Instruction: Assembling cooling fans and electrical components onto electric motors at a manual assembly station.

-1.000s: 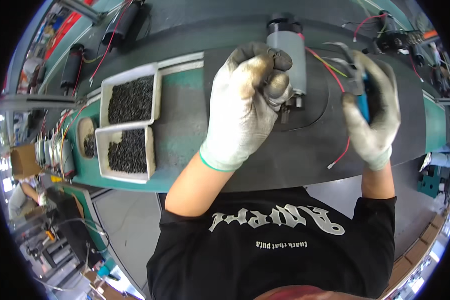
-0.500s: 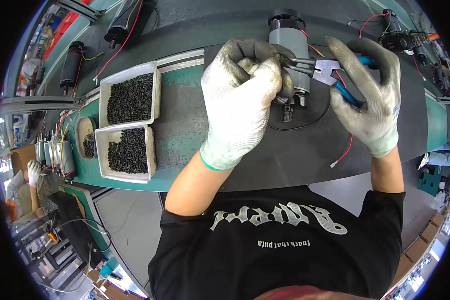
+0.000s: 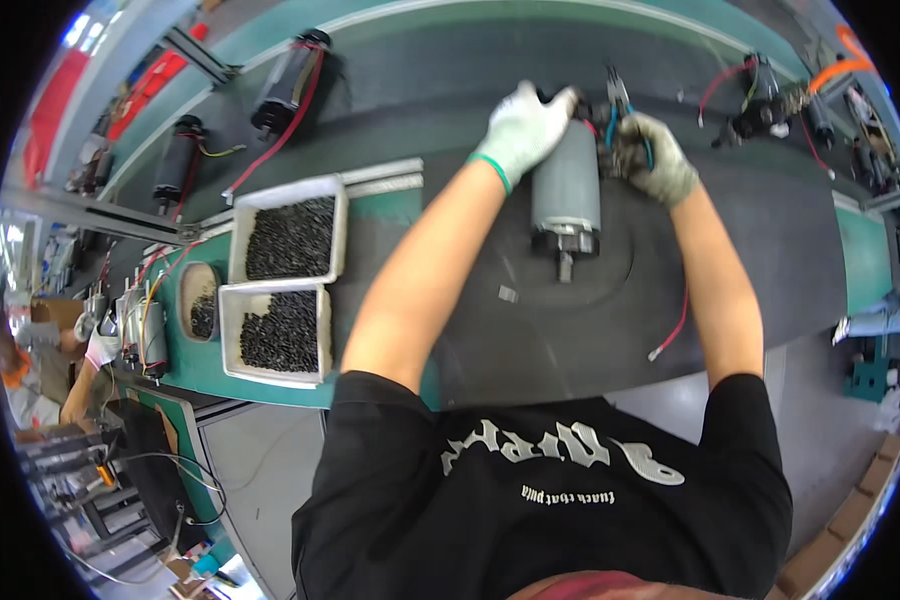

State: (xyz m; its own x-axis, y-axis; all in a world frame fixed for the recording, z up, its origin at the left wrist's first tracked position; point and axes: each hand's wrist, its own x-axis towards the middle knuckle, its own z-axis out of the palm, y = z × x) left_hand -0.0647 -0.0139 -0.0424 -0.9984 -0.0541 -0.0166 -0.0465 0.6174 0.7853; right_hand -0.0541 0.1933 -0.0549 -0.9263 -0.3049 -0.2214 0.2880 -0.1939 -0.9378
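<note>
So closest to you there's your black T-shirt [image 3: 560, 500], then the near edge of the worktop [image 3: 388, 207] with a dark mat [image 3: 470, 350] on it. A red wire [image 3: 684, 318] pokes out from under your right forearm, light connector at the end, and a small pale grey piece [image 3: 508, 294] lies to the left of it.

Over to your left sit two white bins, the nearer one [image 3: 325, 335] and the farther one [image 3: 339, 235], both loaded with little black parts, plus an oval tub [image 3: 187, 305] beside them.

Now the motor [image 3: 567, 180]: it's lying on the mat between your forearms, a plain matte grey cylinder with a darker collar at the near end, its short metallic shaft [image 3: 566, 268] pointing at you. The far end is black, mostly covered by your glove.

Your right hand [image 3: 657, 163] is wrapped round some blue-handled pliers [image 3: 618, 92], just beside the motor, tips pointing away. Your left hand [image 3: 525, 138] has its fingers curled at the motor's far end; can't tell if they're gripping anything.

Way back, two dark motors [image 3: 290, 82] lie at upper left with red wires.
</note>
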